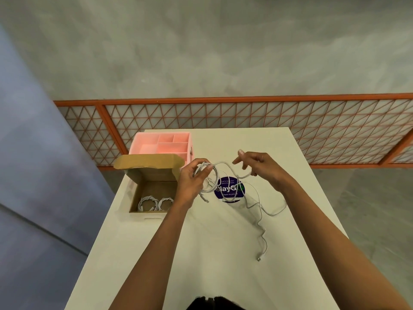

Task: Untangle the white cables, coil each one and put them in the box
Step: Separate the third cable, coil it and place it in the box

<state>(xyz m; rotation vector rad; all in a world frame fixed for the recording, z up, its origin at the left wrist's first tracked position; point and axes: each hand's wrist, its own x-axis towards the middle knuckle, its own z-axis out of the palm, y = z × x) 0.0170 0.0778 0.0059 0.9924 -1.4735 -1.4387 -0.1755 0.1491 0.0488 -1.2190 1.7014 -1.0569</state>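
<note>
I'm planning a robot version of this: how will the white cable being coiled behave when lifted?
Probably floppy: the white cable droops between the left hand and right hand. Likely light, since a finger pinch carries it. The kinked tail on the table suggests coils may spring open unless held.

Held cable (221, 162) and loose cable (259, 258) white; coiled cables (159, 203) white in plain brown cardboard box (147, 162). Surface (201, 253) white. Far-left tray (145, 142) pink. Round sticker (230, 189) dark purple, white lettering. Railing (245, 117) orange, triangle lattice. Floor (201, 52) mottled grey. Left wall (33, 153) blue-grey.
</note>
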